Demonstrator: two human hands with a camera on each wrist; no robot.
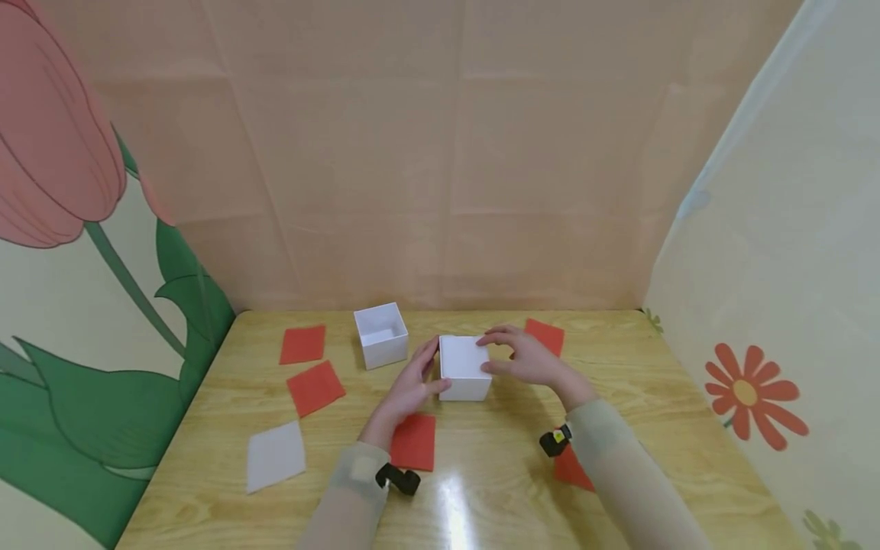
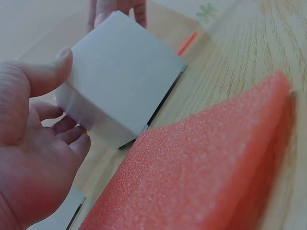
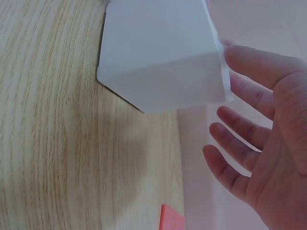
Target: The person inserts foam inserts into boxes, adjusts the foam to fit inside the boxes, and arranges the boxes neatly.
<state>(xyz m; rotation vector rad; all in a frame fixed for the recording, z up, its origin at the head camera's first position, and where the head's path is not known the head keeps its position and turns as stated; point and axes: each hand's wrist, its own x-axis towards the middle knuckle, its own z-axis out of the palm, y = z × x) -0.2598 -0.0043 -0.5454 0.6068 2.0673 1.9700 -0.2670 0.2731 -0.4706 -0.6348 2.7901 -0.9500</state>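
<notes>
A white cube-shaped box [image 1: 464,368] stands on the wooden table between both hands. My left hand [image 1: 410,388] holds its left side, the thumb on the front face and the fingers along the side. From the right, my right hand [image 1: 528,359] touches the top at its right edge with thumb and forefinger. In the right wrist view the other fingers of that hand are spread and loose beside the box [image 3: 163,52]. A thin white layer lies flush over the top of the box. What is inside the box is hidden.
A second white box [image 1: 385,353], open at the top, stands behind left. Red foam squares [image 1: 302,345] lie at the left, one red square [image 1: 415,443] under the left wrist, another [image 1: 546,336] behind the right hand. A white square [image 1: 275,457] lies front left.
</notes>
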